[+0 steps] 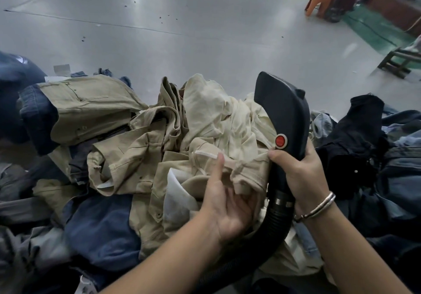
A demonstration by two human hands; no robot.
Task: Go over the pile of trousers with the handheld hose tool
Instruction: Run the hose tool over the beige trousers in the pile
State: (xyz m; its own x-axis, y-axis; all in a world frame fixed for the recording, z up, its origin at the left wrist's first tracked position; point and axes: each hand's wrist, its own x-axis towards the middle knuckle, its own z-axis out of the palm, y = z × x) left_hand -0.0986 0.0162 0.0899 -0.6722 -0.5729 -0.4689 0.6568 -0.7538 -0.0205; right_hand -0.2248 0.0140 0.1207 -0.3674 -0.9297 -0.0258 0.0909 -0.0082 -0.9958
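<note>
Hose tool held over the heaped trousers, right of centre in the frame.

We see the right hand [303, 175] wrapped around the black handle of the hose tool [284, 116], thumb just below its red button [280, 140], the ribbed hose [275, 220] trailing down toward the bottom edge. The left hand [227, 204] is palm up at lower centre, fingers curled under a fold of the khaki trousers [248, 173], thumb lying along the cloth. The pile of trousers [141, 147] fills the lower half: khaki and cream in the middle, denim and dark pairs at both sides. A silver bracelet [319, 207] circles the right wrist; grey floor [159, 20] lies across the top.
</note>
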